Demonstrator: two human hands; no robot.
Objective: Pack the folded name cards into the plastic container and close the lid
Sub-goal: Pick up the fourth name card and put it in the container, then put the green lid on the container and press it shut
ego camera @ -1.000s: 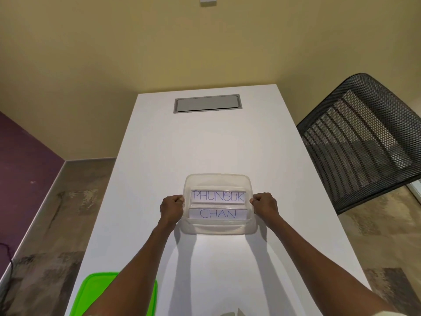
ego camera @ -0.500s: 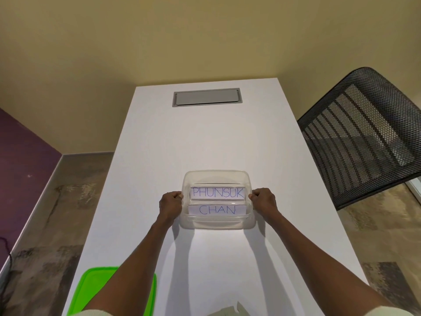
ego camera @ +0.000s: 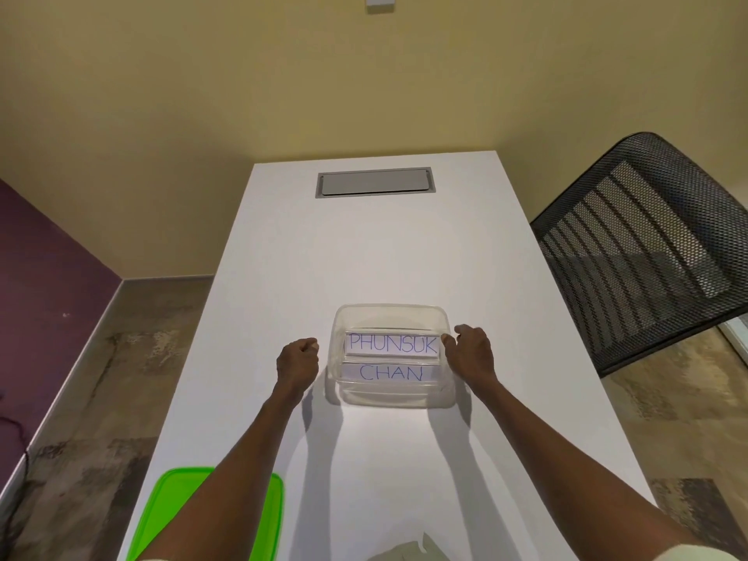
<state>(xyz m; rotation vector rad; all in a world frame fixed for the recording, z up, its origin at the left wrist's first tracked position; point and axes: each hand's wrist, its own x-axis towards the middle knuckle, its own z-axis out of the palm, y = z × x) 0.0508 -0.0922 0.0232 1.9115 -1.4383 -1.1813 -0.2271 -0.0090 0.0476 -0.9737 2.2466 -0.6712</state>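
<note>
The clear plastic container (ego camera: pixel 392 398) stands open on the white table (ego camera: pixel 364 257). Two folded white name cards stand inside it, "PHUNSUK" (ego camera: pixel 392 344) behind and "CHAN" (ego camera: pixel 391 373) in front. My left hand (ego camera: pixel 297 360) is curled into a fist just left of the container, a small gap away, holding nothing. My right hand (ego camera: pixel 471 354) is at the container's right side with its thumb tip touching the rim and its fingers loosely curled. The green lid (ego camera: pixel 178 516) lies at the table's near left corner, partly hidden by my left forearm.
A grey cable hatch (ego camera: pixel 375 182) is set into the far end of the table. A black mesh chair (ego camera: pixel 647 253) stands close to the right edge. A scrap of pale paper (ego camera: pixel 404 551) shows at the near edge.
Both hands gripped the container's sides before. My left hand has come off and drawn slightly left, and my right hand has loosened to a thumb touch. The container sits a little farther away.
</note>
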